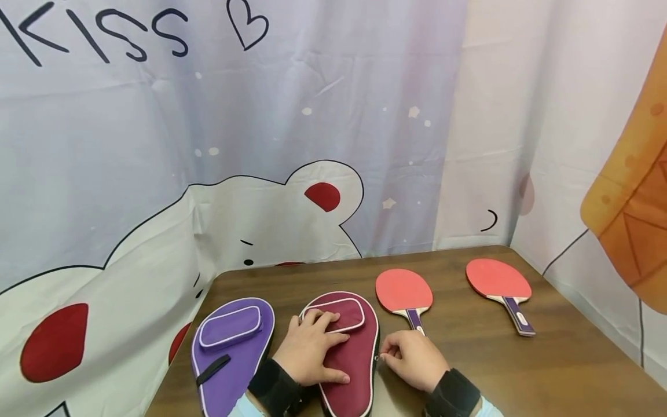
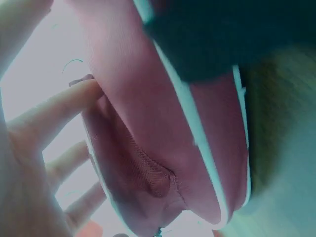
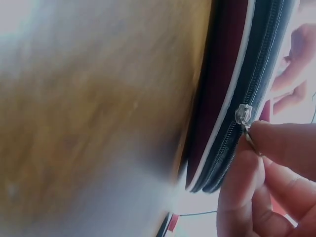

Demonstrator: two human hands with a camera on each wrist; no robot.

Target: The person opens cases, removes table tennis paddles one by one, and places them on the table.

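Wooden table [image 1: 573, 359], cartoon bear curtain [image 1: 271, 214] behind

Black hand-drawn letters spell "KISS" along the top left of the curtain [image 1: 250, 116] hanging at the far side, followed by a "B" drawn partly like a heart. The cases, the paddles and the table itself carry no lettering I can read from here.
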